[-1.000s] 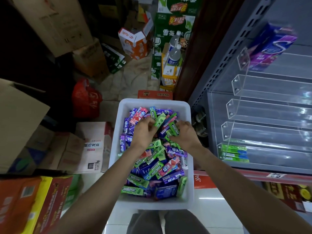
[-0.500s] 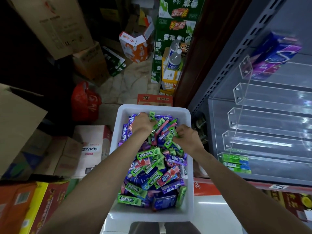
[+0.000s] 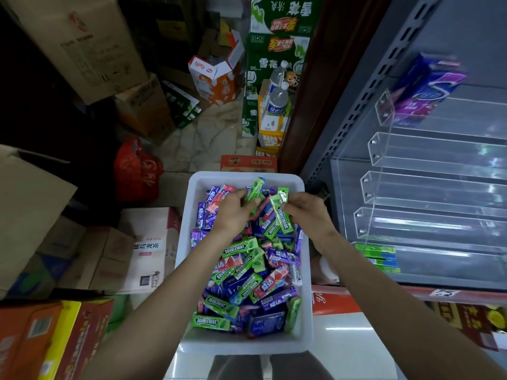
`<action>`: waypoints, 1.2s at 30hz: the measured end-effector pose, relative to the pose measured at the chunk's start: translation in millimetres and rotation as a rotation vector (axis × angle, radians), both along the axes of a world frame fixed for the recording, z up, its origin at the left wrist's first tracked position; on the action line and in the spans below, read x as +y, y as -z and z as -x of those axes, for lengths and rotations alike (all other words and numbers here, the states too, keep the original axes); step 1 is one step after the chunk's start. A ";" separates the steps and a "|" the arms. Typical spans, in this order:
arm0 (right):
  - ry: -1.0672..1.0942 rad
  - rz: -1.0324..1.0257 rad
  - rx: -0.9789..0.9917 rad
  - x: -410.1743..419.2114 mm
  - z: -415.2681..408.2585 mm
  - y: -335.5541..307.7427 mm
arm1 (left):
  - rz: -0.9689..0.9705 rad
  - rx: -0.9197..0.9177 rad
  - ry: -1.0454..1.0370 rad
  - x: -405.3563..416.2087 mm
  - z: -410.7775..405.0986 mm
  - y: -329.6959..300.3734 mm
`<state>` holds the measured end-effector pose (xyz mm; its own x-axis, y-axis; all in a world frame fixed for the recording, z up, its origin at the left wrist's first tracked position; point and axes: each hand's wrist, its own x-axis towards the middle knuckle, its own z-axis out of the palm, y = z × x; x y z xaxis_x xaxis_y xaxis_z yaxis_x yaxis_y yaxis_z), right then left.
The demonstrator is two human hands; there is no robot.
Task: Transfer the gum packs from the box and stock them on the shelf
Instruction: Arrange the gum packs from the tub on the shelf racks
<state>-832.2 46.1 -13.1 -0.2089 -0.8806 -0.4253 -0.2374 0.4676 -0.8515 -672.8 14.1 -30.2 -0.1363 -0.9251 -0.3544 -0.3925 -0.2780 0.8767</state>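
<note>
Gum packs [image 3: 248, 272] — glossy flat sticks — fill white plastic box [image 3: 306, 311]; left hand [image 3: 233, 208] and right hand [image 3: 307, 208] each grip green ones.

Storeroom corner. Marbled tile floor [image 3: 208, 138], dimly lit, crowded with cardboard cartons [image 3: 82, 48], green beer cases [image 3: 277, 50], a red bag [image 3: 137, 171] and water bottles [image 3: 278, 98]. A dark wooden post [image 3: 310, 86] stands beside a grey perforated upright [image 3: 365, 86].

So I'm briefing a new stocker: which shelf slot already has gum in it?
Find the grey metal shelf on the right with its clear acrylic dividers. The nearest, lowest slot holds flat green gum packs; the slots just above it look bare.
</note>
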 end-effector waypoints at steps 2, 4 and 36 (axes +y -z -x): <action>0.042 0.017 -0.139 3.0 -4.0 -9.8 | -0.103 0.189 -0.009 12.3 1.4 -12.8; 0.061 0.024 -0.243 6.6 -5.2 -17.6 | -0.115 0.220 0.036 21.3 3.6 -19.9; 0.036 0.153 -0.279 141.7 226.7 -65.3 | 0.046 0.125 -0.095 161.7 216.8 -78.7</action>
<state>-1058.9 187.9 52.1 -0.1352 -0.9328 -0.3341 0.0294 0.3333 -0.9424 -889.5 175.8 48.5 -0.0876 -0.9509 -0.2968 -0.2538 -0.2669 0.9297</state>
